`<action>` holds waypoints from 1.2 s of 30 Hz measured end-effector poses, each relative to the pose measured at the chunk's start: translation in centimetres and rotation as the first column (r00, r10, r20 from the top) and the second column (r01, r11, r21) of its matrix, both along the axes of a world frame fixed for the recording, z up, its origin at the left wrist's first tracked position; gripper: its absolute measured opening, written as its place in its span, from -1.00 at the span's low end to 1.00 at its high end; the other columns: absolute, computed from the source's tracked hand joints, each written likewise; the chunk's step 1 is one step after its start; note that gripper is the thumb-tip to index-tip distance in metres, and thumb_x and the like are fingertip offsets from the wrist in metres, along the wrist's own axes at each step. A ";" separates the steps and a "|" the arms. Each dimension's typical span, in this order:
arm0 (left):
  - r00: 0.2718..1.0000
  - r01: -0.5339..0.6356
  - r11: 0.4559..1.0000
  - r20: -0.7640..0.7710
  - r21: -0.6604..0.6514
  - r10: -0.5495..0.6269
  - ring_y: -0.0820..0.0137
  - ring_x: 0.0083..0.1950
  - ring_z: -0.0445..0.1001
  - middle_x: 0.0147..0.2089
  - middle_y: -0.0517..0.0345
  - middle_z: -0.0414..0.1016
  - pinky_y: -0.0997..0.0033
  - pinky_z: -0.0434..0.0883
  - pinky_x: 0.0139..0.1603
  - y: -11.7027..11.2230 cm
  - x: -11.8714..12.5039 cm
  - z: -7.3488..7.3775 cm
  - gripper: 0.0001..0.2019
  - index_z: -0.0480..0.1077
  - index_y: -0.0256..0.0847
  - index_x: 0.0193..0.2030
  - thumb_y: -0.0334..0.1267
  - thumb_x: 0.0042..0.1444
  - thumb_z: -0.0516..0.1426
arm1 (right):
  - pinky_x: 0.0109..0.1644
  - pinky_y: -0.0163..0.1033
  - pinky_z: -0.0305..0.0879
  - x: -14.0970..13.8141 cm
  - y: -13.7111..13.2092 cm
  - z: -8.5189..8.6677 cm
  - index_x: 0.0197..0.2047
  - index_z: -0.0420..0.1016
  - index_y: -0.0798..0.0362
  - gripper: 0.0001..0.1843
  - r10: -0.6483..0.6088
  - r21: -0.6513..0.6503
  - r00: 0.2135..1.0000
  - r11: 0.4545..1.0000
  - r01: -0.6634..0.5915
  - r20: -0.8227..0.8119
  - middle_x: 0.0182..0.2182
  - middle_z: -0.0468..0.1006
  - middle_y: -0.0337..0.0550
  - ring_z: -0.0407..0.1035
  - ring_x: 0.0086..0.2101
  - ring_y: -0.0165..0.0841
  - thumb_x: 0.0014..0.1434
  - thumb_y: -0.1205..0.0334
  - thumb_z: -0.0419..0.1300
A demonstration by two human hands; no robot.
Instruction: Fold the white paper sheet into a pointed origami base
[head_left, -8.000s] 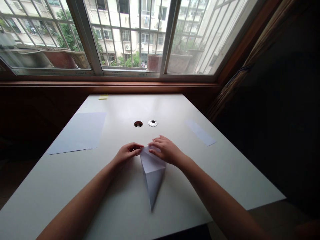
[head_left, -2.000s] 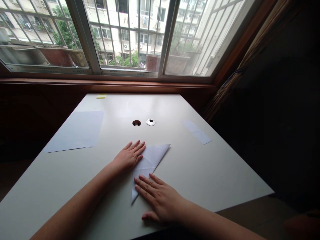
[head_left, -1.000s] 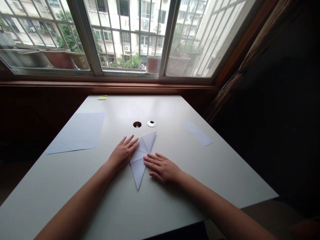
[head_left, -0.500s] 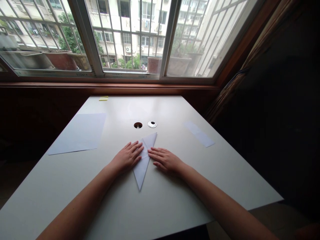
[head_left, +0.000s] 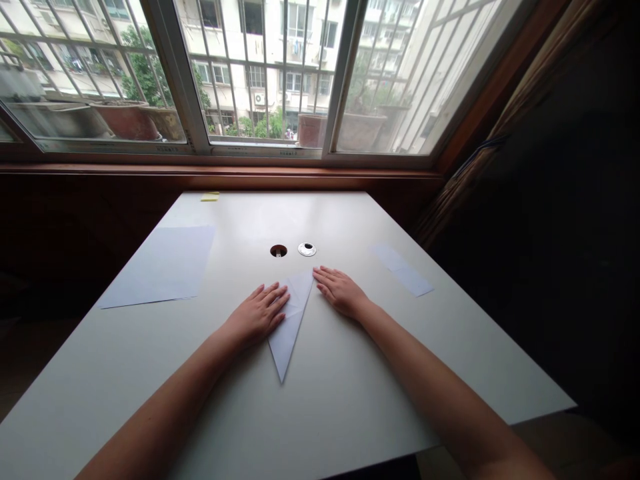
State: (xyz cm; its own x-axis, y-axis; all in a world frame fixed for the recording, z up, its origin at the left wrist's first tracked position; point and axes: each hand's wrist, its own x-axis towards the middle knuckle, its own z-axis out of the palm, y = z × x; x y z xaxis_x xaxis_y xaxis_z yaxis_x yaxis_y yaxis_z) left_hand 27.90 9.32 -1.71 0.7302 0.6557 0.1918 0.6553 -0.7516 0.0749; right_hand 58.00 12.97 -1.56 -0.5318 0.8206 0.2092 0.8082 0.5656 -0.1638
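A folded piece of white paper (head_left: pixel 290 333) lies flat on the white table, long and pointed, with its narrow tip toward me and crease lines across its upper half. My left hand (head_left: pixel 260 310) rests flat over its left edge, fingers stretched out, hiding part of that side. At the paper's far right corner, my right hand (head_left: pixel 340 290) touches with its fingertips, the fingers extended and lying low on the tabletop. Neither hand grips anything.
Flat white sheets (head_left: pixel 160 267) lie at the table's left. A narrow paper strip (head_left: pixel 401 268) is on the right. Beyond the folded paper are a round hole (head_left: pixel 279 251) and a silver ring cover (head_left: pixel 307 249). A yellow slip (head_left: pixel 210 197) sits at the far edge, below the window.
My right hand has slid away from me along the paper's right edge, from its middle to the far corner. My left hand stays in place on the paper. The view has shifted slightly.
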 end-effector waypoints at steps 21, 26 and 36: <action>0.994 -0.042 0.995 0.101 -0.092 0.051 0.26 0.47 0.01 0.44 0.08 0.12 0.09 -0.08 0.47 -0.4 -0.2 0.5 -0.47 0.06 -0.10 0.41 0.02 0.38 -0.12 | 0.37 0.03 0.06 -1.3 -3.2 0.4 0.34 0.23 -0.03 -0.47 0.129 0.068 0.992 0.990 -0.127 -0.019 0.35 0.18 -0.09 0.03 0.33 -0.15 0.37 0.04 0.00; 0.963 -0.122 0.984 0.224 -0.127 0.148 0.18 0.45 0.07 0.42 -0.02 0.15 0.04 0.01 0.45 -0.6 -0.3 0.2 -0.39 0.06 -0.14 0.38 0.07 0.27 0.03 | 0.38 0.06 0.03 -2.7 -5.8 0.8 0.32 0.26 -0.08 -0.48 0.257 0.029 0.966 0.966 -0.256 -0.043 0.30 0.28 -0.14 0.10 0.31 -0.17 0.36 -0.02 0.03; 0.832 -0.363 0.926 0.411 -0.105 0.372 0.15 0.17 0.36 0.11 -0.03 0.42 0.03 0.29 0.26 2.0 -4.2 -0.1 -0.66 0.35 -0.17 0.16 -0.22 0.30 -0.01 | 0.37 0.07 0.03 -3.4 -6.9 1.5 0.28 0.33 -0.15 -0.56 0.220 0.006 0.972 0.975 -0.220 -0.081 0.30 0.28 -0.17 0.10 0.31 -0.18 0.37 0.05 0.04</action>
State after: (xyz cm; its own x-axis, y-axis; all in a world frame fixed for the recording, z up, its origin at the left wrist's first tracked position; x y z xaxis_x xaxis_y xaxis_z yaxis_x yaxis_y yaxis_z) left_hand 23.73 11.29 -1.80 0.2892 0.8673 0.4052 0.7865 -0.4565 0.4158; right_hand 54.59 6.03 -0.06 -0.6810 0.6858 0.2567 0.6478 0.7277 -0.2254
